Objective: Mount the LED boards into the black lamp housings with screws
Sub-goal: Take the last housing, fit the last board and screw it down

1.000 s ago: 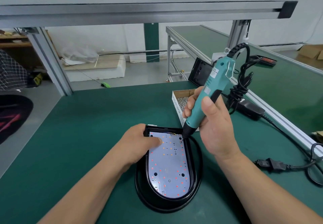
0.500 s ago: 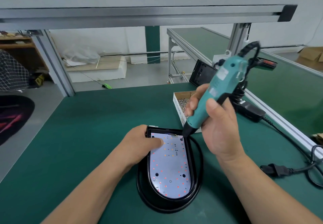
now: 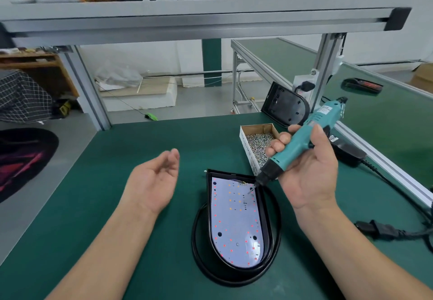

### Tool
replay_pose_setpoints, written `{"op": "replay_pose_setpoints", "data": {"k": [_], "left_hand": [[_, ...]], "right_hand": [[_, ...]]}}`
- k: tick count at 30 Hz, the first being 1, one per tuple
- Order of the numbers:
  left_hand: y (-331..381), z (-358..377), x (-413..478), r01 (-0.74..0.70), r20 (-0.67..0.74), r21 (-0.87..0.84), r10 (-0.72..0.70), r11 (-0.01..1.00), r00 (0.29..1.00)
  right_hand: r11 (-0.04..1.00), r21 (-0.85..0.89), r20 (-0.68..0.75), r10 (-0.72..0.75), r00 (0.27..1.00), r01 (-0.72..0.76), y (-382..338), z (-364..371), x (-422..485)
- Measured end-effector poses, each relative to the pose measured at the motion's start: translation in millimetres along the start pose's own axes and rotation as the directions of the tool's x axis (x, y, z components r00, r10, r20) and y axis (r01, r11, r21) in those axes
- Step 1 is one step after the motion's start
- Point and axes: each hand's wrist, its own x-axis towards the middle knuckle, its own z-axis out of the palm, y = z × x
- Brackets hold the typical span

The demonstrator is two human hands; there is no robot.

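Nearest, the LED board [image 3: 234,224] sits inside the black lamp housing [image 3: 264,208] on the green mat [image 3: 117,159]. The left hand [image 3: 152,182] is held open, palm up, clear of the housing's left side, so the board is steadied by nothing. The electric screwdriver [image 3: 302,138] is gripped in the right hand [image 3: 307,170], tilted, its bit at the board's far right corner. Whether a screw is carried cannot be told. Before driving, the board is best pressed flat and the driver brought upright over the hole, lest the screw be cross-threaded. Beyond, the box of screws [image 3: 259,145] is within reach, and 1 spare housing [image 3: 285,107] leans behind it.
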Motion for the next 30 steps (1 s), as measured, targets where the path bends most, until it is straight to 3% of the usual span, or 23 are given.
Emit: {"op": "replay_pose_setpoints", "data": {"k": [2, 5, 9, 13, 18, 22, 25, 30], "left_hand": [[5, -3, 3, 0.013, 0.016, -0.077, -0.011, 0.997, 1.0], [-7, -2, 0, 0.084, 0.066, 0.102, -0.091, 0.991, 0.994], [-18, 0, -3, -0.032, 0.136, 0.301, -0.01, 0.953, 0.991], [-14, 1, -5, -0.182, 0.157, 0.502, 0.118, 0.846, 0.981], [-8, -6, 0, -0.129, 0.092, 0.712, 0.091, 0.69, 0.992], [-4, -7, -1, -0.084, 0.076, 0.672, 0.044, 0.736, 0.996], [-5, -2, -7, -0.08, 0.14, 0.6, -0.007, 0.796, 0.99], [-12, 14, -34, -0.279, 0.381, 0.586, 0.045, 0.76, 0.923]], "right_hand": [[1.0, -0.003, 0.004, 0.003, 1.0, -0.003, 0, 0, 0], [1.0, -0.017, 0.019, 0.012, 1.0, -0.011, 1, 0, -1], [0.999, -0.026, 0.022, 0.025, 0.999, -0.024, 1, 0, -1], [0.999, -0.024, 0.003, 0.03, 1.0, -0.03, 1, 0, -1], [0.999, -0.03, -0.012, 0.03, 0.999, -0.03, 2, 0, -1], [0.999, -0.025, -0.015, 0.03, 0.999, -0.03, 2, -1, 0], [0.999, -0.019, -0.021, 0.029, 0.999, -0.03, 2, -1, 1], [0.999, 0.032, -0.015, 0.032, 0.999, -0.032, -1, 2, 0]]}}
